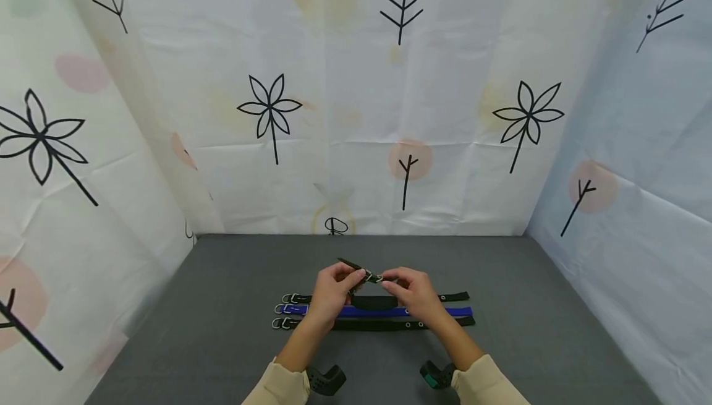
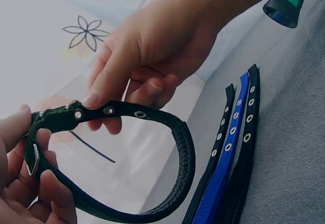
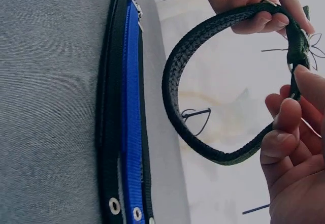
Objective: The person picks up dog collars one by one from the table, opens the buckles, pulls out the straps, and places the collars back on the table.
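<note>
A dark green collar (image 2: 187,158) with metal eyelets is bent into a loop, raised over the table. My left hand (image 1: 329,294) pinches its buckle end between thumb and fingers. Opposite it, my right hand (image 1: 417,297) pinches the eyelet end of the strap beside the buckle. In the left wrist view the strap runs through the buckle, its eyelets showing under the right thumb. The padded inside of the loop (image 3: 179,74) faces the right wrist camera.
Below my hands, three collars lie side by side on the grey table (image 1: 222,343): a black one (image 1: 372,325) nearest me, a blue one (image 1: 461,311) in the middle and a dark one (image 1: 457,297) farthest. White patterned cloth walls (image 1: 356,195) stand behind and at both sides.
</note>
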